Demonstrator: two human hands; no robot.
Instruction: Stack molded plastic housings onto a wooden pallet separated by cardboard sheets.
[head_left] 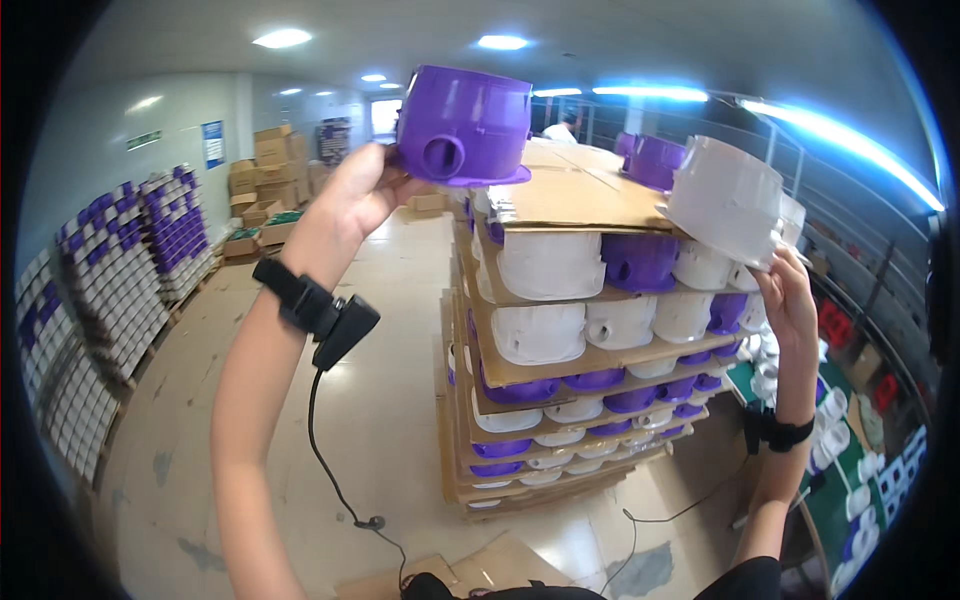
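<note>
Raised high at the left, my left hand (pixel 368 190) grips the lower rim of a purple round plastic housing (pixel 470 120) with a short round spout on its side. The housing is level with the top of a tall stack, at its left corner. My right hand (pixel 788 290) grips the lower edge of a white round plastic housing (pixel 727 195), which tilts at the stack's right corner. A cardboard sheet (pixel 570 195) covers the stack's top. Another purple housing (pixel 655 160) stands on it behind the white one. Some of my fingers are hidden behind the housings.
Below the sheet, layers of white housings (pixel 540 335) and purple housings (pixel 638 262) alternate with cardboard. More stacks (pixel 125 260) line the left wall. Cardboard boxes (pixel 275 160) stand at the back. A green table (pixel 840 480) with white and purple parts is at right. Cables (pixel 330 470) hang from my wrists.
</note>
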